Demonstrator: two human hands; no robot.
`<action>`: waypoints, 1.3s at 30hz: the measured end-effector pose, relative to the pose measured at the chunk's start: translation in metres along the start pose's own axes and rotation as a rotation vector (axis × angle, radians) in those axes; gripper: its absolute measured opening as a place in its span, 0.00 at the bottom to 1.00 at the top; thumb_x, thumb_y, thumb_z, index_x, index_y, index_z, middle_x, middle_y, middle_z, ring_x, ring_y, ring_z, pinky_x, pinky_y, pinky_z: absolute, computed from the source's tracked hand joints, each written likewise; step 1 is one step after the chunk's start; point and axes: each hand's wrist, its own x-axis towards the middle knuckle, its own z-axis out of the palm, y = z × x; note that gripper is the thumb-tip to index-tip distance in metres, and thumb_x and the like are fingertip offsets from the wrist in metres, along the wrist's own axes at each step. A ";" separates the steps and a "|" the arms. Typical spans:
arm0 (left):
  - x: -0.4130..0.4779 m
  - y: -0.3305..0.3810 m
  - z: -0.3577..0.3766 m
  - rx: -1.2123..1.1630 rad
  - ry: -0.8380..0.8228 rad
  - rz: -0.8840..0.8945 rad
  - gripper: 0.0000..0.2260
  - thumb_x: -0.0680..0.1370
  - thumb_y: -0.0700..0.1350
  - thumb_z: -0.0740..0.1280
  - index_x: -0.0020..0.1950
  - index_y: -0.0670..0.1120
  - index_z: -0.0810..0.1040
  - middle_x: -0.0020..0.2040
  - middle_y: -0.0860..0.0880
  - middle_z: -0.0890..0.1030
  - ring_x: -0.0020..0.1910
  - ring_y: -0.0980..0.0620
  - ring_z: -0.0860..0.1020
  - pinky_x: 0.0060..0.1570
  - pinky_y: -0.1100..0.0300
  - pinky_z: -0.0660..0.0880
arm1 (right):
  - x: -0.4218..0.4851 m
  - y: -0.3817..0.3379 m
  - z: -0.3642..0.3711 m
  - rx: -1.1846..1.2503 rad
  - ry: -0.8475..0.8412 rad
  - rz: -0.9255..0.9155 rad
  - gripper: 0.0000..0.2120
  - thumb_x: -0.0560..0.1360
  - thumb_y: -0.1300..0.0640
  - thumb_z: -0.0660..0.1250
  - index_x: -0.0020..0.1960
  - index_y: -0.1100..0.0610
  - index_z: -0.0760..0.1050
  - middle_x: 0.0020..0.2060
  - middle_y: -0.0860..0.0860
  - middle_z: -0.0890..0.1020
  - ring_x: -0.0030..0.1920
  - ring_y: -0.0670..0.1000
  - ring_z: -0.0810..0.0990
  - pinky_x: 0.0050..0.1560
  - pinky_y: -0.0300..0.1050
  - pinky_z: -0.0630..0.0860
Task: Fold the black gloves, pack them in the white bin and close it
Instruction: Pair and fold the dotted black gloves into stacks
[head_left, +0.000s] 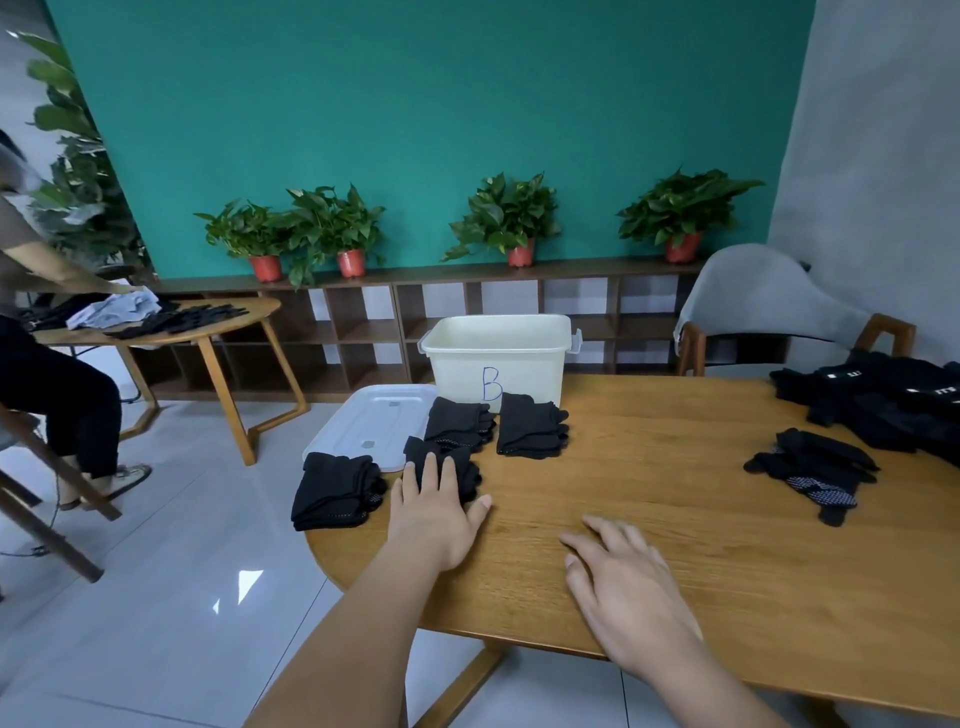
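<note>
- My left hand (441, 512) lies flat and spread, fingers pressing on one folded stack of gloves (441, 460); my right hand (621, 569) is spread wide on the bare table (649, 467), holding nothing.
- I count four folded stacks: the one under my left fingers, one just left of that hand (332, 491), and two beyond it (460, 423) (530, 426).
- Unfolded gloves: a small pile (810, 470) well off to the right of my right hand, plus a bigger heap (883, 400) past it.
- One white bin (498, 353) sits open beyond my left hand, with one lid (371, 423) beside it.
- They're soft, light and floppy, so I reckon I should pinch a whole stack from both sides, or it'll unfold.
</note>
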 end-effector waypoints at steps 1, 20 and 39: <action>0.000 0.000 -0.001 0.002 -0.007 -0.003 0.41 0.82 0.73 0.43 0.87 0.51 0.40 0.87 0.47 0.40 0.85 0.40 0.39 0.83 0.42 0.43 | 0.000 0.000 0.001 0.001 0.002 -0.002 0.25 0.86 0.40 0.45 0.79 0.40 0.66 0.80 0.42 0.61 0.80 0.47 0.55 0.78 0.51 0.59; -0.033 0.043 -0.015 -0.109 0.092 0.230 0.36 0.85 0.68 0.50 0.87 0.52 0.46 0.87 0.51 0.42 0.85 0.48 0.38 0.84 0.47 0.42 | 0.004 0.021 0.009 0.437 0.281 0.042 0.18 0.84 0.49 0.59 0.72 0.44 0.77 0.69 0.35 0.71 0.73 0.42 0.65 0.72 0.38 0.60; -0.068 0.210 0.029 -0.215 0.003 0.525 0.33 0.85 0.68 0.49 0.87 0.55 0.50 0.87 0.51 0.47 0.85 0.50 0.43 0.84 0.48 0.43 | -0.029 0.178 -0.055 -0.044 0.298 0.317 0.24 0.85 0.44 0.54 0.78 0.47 0.70 0.80 0.48 0.65 0.80 0.50 0.57 0.76 0.54 0.66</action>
